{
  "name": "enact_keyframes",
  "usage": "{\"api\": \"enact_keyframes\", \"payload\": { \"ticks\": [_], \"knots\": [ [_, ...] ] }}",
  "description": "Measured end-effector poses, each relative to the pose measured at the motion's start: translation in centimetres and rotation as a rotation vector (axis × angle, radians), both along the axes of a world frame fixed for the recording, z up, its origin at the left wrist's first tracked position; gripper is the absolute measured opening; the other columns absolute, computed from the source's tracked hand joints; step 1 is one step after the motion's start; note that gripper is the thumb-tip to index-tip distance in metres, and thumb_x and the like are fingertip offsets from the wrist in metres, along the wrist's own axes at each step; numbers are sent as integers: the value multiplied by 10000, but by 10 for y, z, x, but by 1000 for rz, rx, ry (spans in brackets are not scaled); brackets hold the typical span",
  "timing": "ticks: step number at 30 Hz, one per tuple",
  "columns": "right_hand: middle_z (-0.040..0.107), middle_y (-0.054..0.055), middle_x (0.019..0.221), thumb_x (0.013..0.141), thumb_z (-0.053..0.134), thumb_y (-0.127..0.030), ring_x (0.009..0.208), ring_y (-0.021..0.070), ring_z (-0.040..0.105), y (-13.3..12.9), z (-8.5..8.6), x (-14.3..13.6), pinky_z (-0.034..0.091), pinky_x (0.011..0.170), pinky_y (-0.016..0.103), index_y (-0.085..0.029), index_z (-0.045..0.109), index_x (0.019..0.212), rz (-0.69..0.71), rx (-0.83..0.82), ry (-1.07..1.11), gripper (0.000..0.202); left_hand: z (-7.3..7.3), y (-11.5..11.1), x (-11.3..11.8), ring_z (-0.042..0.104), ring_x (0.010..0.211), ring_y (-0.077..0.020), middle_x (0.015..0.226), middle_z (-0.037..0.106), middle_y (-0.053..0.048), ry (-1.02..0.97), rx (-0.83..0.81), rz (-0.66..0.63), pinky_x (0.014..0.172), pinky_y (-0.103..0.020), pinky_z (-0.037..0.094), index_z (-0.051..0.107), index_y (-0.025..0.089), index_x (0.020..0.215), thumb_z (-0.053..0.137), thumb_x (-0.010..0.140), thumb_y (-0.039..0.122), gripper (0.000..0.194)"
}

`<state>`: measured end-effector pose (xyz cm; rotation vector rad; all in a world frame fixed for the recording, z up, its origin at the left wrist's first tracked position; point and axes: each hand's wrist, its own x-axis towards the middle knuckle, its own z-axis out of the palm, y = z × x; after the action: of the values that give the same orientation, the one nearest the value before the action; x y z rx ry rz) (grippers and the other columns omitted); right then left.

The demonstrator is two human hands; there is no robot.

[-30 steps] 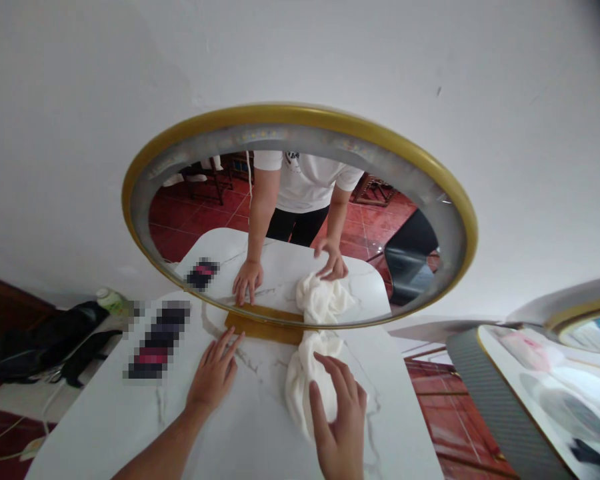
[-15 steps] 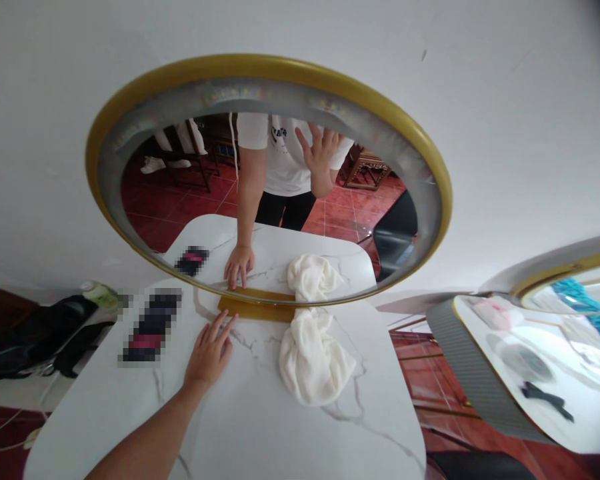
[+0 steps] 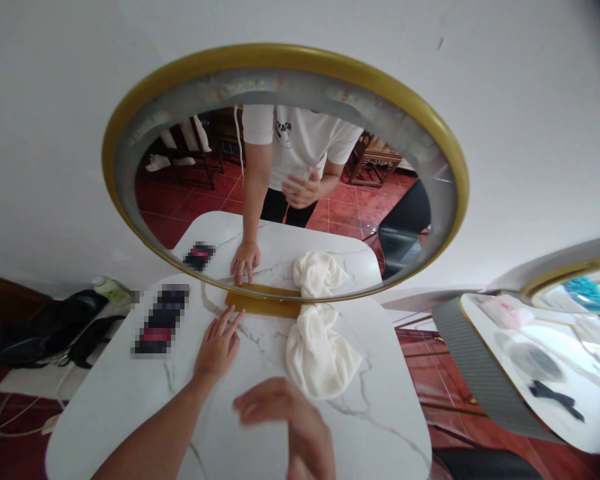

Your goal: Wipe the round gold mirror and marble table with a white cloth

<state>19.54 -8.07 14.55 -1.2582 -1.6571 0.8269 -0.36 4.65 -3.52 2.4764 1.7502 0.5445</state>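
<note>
My left hand [image 3: 217, 348] lies on the white marble-look table [image 3: 240, 447], fingers stretched out. Its fingertips are at the front edge of the gold base plate [image 3: 260, 305] under an oval mirror [image 3: 460, 180] with a gold rim. Over the near part of the table, my right hand [image 3: 290, 413] hangs in the air, blurred, with its fingers curved and nothing visible in it. Past it, a bunched white cloth [image 3: 323, 360] rests on the table beside the plate. Both hands also show in the mirror.
A pixelated dark item [image 3: 161, 320] lies at the table's left. Further left are a black bag [image 3: 45, 327] and a green bottle [image 3: 111, 291]. To the right stand a second table [image 3: 575, 427] with a black item [image 3: 557, 400] and a black chair [image 3: 480, 463].
My right hand has come down into direct view over the table; before, it showed only in the mirror, raised with fingers spread. My left hand has stayed by the base plate.
</note>
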Motion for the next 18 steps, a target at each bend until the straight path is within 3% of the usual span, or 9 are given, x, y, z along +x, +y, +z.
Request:
{"api": "enact_keyframes", "payload": {
  "ticks": [2,5,7,10,13,18],
  "knots": [
    [596,68,1176,917,446,-416,1172,240,509,10,-16,11,453,964,450,-271,559,1189,-136,-49,-98,329,0,0,0,360,1332,-212,1509,290,-36,-1,-1,5,1102,-412,278,284,303,1444,414,866,163,608],
    [469,93,1356,882,481,-457,1256,288,416,31,-61,34,352,1027,522,-256,472,1298,-428,-124,-509,462,0,0,-1,354,1336,-212,1514,278,-41,-1,-1,3,1103,-418,275,283,296,1444,412,866,164,607],
    [298,91,1485,845,490,-526,1358,331,247,39,-96,49,269,1064,562,-232,318,1418,-496,-172,-730,666,0,0,-1,346,1342,-210,1519,264,-45,2,-1,-2,1105,-419,271,281,292,1445,409,869,166,603],
    [139,48,1545,849,422,-576,1406,326,100,44,-132,60,222,1077,564,-245,173,1472,-486,-235,-926,749,0,1,-1,350,1339,-210,1522,256,-50,9,0,-3,1105,-420,272,281,289,1446,409,872,169,600],
    [87,23,1554,876,356,-561,1412,309,78,53,-144,63,215,1069,566,-270,99,1482,-501,-289,-994,720,0,1,-1,362,1332,-212,1518,267,-49,9,6,2,1104,-421,276,288,291,1443,412,869,164,601],
    [94,-55,1549,932,254,-460,1401,282,132,80,-146,74,251,1027,594,-391,63,1460,-602,-381,-970,566,1,2,-1,389,1314,-222,1508,292,-43,2,10,3,1096,-420,291,297,293,1440,420,861,156,607]
  ]
}}
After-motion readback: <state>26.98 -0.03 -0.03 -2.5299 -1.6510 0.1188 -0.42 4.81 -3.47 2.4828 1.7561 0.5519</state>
